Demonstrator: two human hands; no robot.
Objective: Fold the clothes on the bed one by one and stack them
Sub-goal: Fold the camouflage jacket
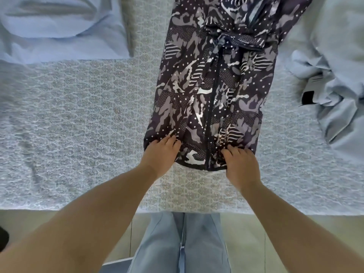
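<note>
A dark camouflage-patterned jacket (212, 79) with white dots and a central zip lies lengthwise on the bed (78, 115), its sides folded in to a narrow strip. My left hand (160, 154) grips the near hem at its left corner, fingers curled into the cloth. My right hand (241, 162) grips the same hem at its right corner. The far end of the jacket runs out of the top of the view.
A light blue garment (59, 28) lies flat at the far left of the bed. A crumpled pale blue garment (334, 91) with a dark tag lies at the right. The bed's near edge (177, 209) runs in front of my legs.
</note>
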